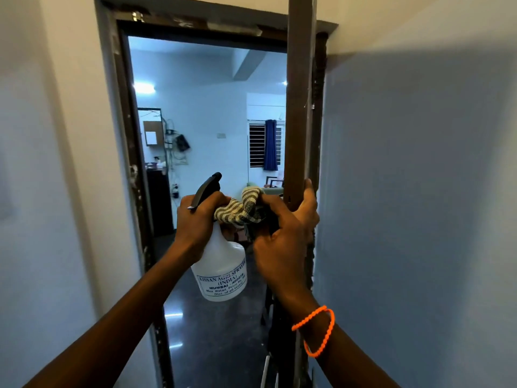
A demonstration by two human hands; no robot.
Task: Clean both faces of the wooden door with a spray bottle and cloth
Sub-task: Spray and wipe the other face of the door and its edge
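The brown wooden door (pixel 298 107) stands open, seen edge-on at the right of the doorway. My right hand (pixel 285 233) wraps around the door's edge at about handle height, thumb on the far side. My left hand (pixel 195 219) grips the neck of a white spray bottle (pixel 222 271) with a black trigger head (pixel 208 187). A grey-and-white striped cloth (pixel 243 205) is bunched between the two hands, pinched under my left fingers and touching the right hand. The door's faces are hidden from this angle.
A dark door frame (pixel 131 163) borders the opening on the left. White walls (pixel 419 191) close in on both sides. Beyond the doorway lie a dark glossy floor (pixel 218 331), a cabinet (pixel 158 200) and a window with a blue curtain (pixel 270 144).
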